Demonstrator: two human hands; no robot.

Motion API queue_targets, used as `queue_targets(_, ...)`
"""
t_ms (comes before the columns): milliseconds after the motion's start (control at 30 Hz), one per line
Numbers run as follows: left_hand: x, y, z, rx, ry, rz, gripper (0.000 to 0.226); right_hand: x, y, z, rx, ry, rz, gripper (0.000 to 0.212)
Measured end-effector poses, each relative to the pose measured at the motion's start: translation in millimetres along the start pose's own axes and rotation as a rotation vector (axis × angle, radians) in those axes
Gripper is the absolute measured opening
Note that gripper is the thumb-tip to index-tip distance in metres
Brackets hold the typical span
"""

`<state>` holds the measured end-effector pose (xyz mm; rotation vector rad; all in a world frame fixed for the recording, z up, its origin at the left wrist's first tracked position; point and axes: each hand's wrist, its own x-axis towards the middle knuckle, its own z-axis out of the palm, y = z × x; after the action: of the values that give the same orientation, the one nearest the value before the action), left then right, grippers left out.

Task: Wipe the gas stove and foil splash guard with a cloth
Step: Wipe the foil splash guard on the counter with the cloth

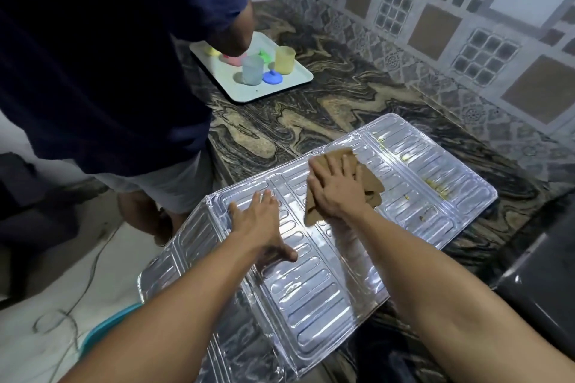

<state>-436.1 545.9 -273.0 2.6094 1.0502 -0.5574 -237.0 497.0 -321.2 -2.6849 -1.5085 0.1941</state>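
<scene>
The foil guard (326, 258) lies flat on the marbled counter (311, 109), its left panels hanging past the counter's edge. The right hand (334, 185) presses a brown cloth (367, 183) flat against the guard's middle panel, fingers straight and slightly spread on top of the fabric, the cloth poking out beyond the fingertips and below the wrist. The left hand (259, 221) rests palm down on the foil just left of it, fingers straight and close together, thumb (284, 253) stretched out to the side, holding nothing. Yellowish crumbs (437, 188) sit on the guard's far right panel (well apart from the cloth). At the lower right a dark, glossy corner (535, 286) shows beside the guard; I cannot tell whether it is the stove. Farther back on the counter a pale tray (249, 92) holds coloured cups (284, 60) and lids, and another person in a dark blue shirt (109, 56) stands at it. A cable (87, 274) trails over the floor at left.
</scene>
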Motion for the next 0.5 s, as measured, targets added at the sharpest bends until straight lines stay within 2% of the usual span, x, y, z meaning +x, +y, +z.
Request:
queue_targets(67,-1.0,2.2,2.6,-0.011,0.002,0.01,0.134,10.6,0.9,-2.1,0.019,-0.016,0.132,0.057)
queue_targets(133,-2.0,0.9,1.9,-0.028,0.0,0.007,0.134,11.0,-19.7,0.8,0.043,-0.028,0.138,0.059)
queue_targets(267,-2.7,0.5,-6.9,-0.034,-0.001,0.002,0.131,-3.1,-60.2,12.2,-0.027,0.026,-0.267,0.058)
queue_targets(333,-3.3,1.2,-7.4,-0.04,-0.003,-0.006,0.131,-0.8,-56.2,11.3,-0.029,0.004,-0.316,0.055)
queue_targets(400,-2.7,0.3,-5.0,-0.034,-0.008,-0.013,0.132,4.4,-40.0,8.2,-0.006,0.004,-0.225,0.055)
queue_targets(500,-1.9,-0.6,-3.9,-0.04,-0.002,-0.004,0.131,10.0,-5.1,0.6,0.014,0.011,0.015,0.057)
